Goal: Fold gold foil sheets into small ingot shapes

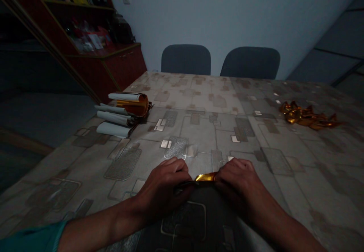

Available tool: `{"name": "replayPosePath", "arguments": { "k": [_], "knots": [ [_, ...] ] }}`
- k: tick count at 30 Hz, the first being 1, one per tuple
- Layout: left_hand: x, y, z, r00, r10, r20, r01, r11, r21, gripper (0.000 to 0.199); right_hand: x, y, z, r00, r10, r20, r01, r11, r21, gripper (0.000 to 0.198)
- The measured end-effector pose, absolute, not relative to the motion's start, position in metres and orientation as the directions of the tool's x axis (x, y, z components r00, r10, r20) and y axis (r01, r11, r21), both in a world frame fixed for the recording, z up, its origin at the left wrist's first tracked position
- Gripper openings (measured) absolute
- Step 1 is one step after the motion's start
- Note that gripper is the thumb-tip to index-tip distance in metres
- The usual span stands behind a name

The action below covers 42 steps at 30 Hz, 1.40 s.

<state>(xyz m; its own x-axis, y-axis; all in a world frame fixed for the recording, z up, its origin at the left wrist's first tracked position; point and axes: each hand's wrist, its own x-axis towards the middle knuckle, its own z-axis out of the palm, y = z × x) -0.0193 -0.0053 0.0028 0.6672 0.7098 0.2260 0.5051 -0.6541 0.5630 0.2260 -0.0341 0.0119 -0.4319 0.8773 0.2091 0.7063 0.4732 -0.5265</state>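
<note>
Between my two hands, low over the near part of the table, is a small strip of shiny gold foil paper (207, 177). My left hand (172, 180) has its fingers closed on the left end, where a dark edge shows. The right end sits in the closed fingers of my right hand (237, 178). My fingers hide most of the paper, so its full shape does not show. Away to the left lies a curled stack of gold and white paper sheets (133, 110). Several folded gold foil pieces (308, 117) lie in a heap on the right.
A patterned cloth (199, 123) covers the table. Two dark chairs (186, 59) stand at its far side, against a pale wall (222, 13). A reddish wooden cabinet (122, 64) with shelves of goods rises at the back left.
</note>
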Motion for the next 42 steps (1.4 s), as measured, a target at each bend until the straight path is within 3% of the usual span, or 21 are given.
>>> {"name": "replayPosePath", "arguments": {
  "k": [8,14,21,27,34,42],
  "knots": [
    [-0.018,-0.009,0.000,0.617,0.752,0.232,0.549,-0.622,0.558,0.015,0.224,-0.029,0.005,-0.425,0.886,0.186,0.746,0.459,-0.483,0.015],
    [-0.016,-0.009,0.000,0.612,0.762,0.212,0.563,-0.608,0.559,0.016,0.223,-0.029,-0.001,-0.364,0.911,0.195,0.742,0.410,-0.530,0.014],
    [-0.018,-0.007,-0.002,0.628,0.750,0.207,0.565,-0.622,0.542,0.014,0.230,-0.028,0.011,-0.436,0.894,0.106,0.712,0.415,-0.567,0.012],
    [-0.017,-0.007,-0.002,0.625,0.750,0.218,0.568,-0.628,0.532,0.013,0.239,-0.026,0.012,-0.424,0.902,0.081,0.700,0.383,-0.603,0.033],
    [-0.017,-0.009,-0.003,0.619,0.754,0.222,0.575,-0.627,0.526,0.014,0.237,-0.025,0.015,-0.441,0.897,0.038,0.703,0.371,-0.607,0.013],
    [-0.019,-0.014,0.005,0.644,0.748,0.161,0.602,-0.625,0.496,0.012,0.238,-0.026,0.013,-0.489,0.871,0.053,0.692,0.424,-0.584,0.015]
  ]
}}
